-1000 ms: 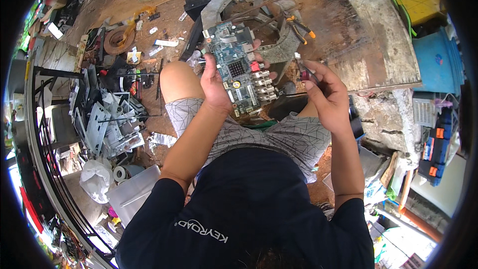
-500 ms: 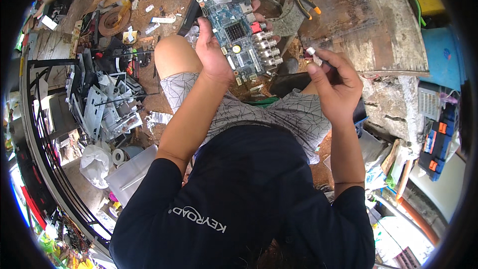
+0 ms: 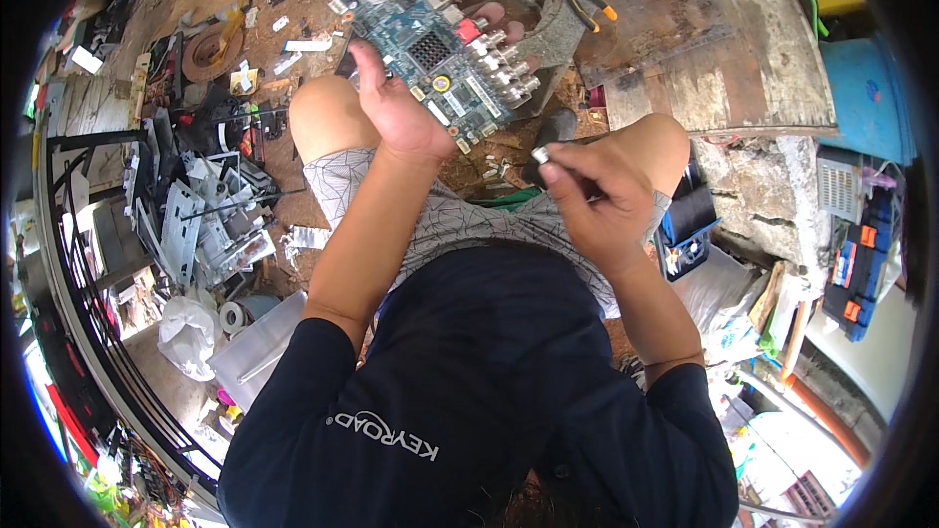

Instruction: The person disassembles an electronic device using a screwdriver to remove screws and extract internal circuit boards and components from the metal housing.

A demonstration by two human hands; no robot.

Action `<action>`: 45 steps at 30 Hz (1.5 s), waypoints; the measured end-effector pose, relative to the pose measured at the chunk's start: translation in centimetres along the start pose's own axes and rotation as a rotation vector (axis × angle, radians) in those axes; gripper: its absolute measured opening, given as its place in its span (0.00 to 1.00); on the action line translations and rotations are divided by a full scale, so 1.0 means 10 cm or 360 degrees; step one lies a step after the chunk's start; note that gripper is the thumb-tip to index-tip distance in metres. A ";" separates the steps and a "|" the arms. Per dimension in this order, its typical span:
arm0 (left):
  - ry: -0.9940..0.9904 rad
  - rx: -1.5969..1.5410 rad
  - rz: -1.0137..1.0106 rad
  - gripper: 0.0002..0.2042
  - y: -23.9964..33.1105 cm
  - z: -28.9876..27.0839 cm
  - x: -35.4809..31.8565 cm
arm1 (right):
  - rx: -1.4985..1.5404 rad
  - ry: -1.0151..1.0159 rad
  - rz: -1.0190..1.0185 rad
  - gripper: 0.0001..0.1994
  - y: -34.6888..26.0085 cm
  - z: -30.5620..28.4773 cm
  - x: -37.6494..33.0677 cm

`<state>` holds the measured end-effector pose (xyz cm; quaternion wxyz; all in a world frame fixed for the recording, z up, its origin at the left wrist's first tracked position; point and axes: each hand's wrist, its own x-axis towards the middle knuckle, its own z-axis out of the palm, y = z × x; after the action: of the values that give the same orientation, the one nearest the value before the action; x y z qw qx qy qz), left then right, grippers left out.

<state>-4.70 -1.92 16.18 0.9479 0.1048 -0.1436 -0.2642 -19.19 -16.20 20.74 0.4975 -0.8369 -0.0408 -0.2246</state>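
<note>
My left hand [image 3: 409, 117] grips a blue-green circuit board [image 3: 391, 34] from beneath, thumb along its left edge and fingertips showing on the far right side. The board is tilted above my lap. It carries a black heat sink [image 3: 429, 52], a round coin battery [image 3: 441, 83] and a row of silvery round connectors [image 3: 511, 68] beside a red one. To the right and nearer, apart from the board, my right hand [image 3: 608, 200] pinches a small silvery-white piece [image 3: 540, 154] between thumb and forefinger. Its exact kind is too small to tell.
Pliers with orange-tipped handles [image 3: 585, 4] lie beyond the board, near a worn wooden panel [image 3: 743, 68]. Scrap metal [image 3: 196, 215] is heaped at left, above a white plastic bag [image 3: 189, 332] and a clear bin [image 3: 256, 347]. A blue container [image 3: 866, 98] stands at right.
My right hand has moved left and nearer my lap, bringing the small piece closer to the board. The board has shifted slightly left and away, turning a little.
</note>
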 end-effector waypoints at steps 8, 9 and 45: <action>-0.0294 -0.0085 -0.0025 0.44 0.07 0.04 0.03 | 0.0009 -0.0004 -0.0321 0.11 0.03 0.18 -0.03; -0.0299 -0.0126 -0.0046 0.44 0.08 0.02 0.02 | 0.0013 -0.0019 -0.0345 0.11 0.03 0.19 -0.03; 0.0356 0.0891 0.0278 0.42 -0.23 0.35 0.04 | -0.0161 -0.0193 0.0288 0.05 0.03 0.22 0.16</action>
<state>-6.61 -4.45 18.90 0.9112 0.3775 -0.1142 -0.1188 -16.97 -14.67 20.29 0.4696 -0.8732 0.0164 -0.1294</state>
